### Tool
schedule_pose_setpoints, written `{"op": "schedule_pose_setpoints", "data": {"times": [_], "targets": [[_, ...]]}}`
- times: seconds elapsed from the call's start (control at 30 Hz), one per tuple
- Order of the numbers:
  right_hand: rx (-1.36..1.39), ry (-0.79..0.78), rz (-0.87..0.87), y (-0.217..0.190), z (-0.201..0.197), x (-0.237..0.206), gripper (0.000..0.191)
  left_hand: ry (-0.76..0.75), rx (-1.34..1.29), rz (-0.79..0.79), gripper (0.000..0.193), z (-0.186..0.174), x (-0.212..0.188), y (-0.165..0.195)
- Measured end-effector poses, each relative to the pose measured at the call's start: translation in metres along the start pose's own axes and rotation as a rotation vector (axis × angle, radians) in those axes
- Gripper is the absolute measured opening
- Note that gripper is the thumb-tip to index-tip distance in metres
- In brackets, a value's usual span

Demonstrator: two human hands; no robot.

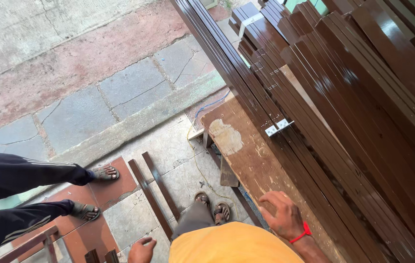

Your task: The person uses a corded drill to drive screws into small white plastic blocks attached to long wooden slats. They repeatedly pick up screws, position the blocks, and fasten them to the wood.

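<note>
From the head view, the person's right hand [280,214] rests on the worn wooden surface [246,151], fingers spread and slightly curled, palm down, holding nothing. A red band [301,235] circles its wrist. Just beside the fingertips, to the right, lies the nearest of the long dark brown strips [285,146], which run in a glossy stack across the surface and away toward the top of the view. A small silver bracket [278,127] sits on one of these strips, well up from the hand.

The left hand [141,251] hangs low at the person's side above the floor, fingers loosely curled and empty. Near it, two short brown strips [154,190] lie on the stone floor [168,146]. The person's sandalled feet [212,207] stand beside the surface's edge. At the left, another person's legs in dark trousers [17,195] and sandals stand on the red tiles [110,190].
</note>
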State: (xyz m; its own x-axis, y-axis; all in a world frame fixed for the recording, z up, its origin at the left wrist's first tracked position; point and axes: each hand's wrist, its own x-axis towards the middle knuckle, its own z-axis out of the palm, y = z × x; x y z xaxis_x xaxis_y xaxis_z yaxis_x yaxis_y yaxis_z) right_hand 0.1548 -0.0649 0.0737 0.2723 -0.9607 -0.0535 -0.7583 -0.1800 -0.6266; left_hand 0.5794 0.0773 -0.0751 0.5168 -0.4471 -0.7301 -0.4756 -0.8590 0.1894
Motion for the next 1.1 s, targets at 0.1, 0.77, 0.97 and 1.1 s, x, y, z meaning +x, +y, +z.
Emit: {"op": "schedule_pose_setpoints", "data": {"times": [0.1,0.77,0.97,1.1], "targets": [[0.012,-0.037,-0.007,-0.006,0.017,0.026,0.021,0.022,-0.091,0.072,0.052,0.017,0.013,0.013],[-0.329,-0.230,0.721,-0.037,0.106,0.301,0.027,-0.286,-0.656,0.339,0.045,-0.270,0.309,0.279],[-0.135,-0.177,0.866,-0.036,0.113,0.314,0.016,-0.308,-0.450,0.316,0.049,-0.289,0.317,0.350],[-0.127,-0.105,0.885,-0.032,0.113,0.322,0.018,-0.244,-0.141,0.442,0.046,-0.274,0.304,0.361]]}}
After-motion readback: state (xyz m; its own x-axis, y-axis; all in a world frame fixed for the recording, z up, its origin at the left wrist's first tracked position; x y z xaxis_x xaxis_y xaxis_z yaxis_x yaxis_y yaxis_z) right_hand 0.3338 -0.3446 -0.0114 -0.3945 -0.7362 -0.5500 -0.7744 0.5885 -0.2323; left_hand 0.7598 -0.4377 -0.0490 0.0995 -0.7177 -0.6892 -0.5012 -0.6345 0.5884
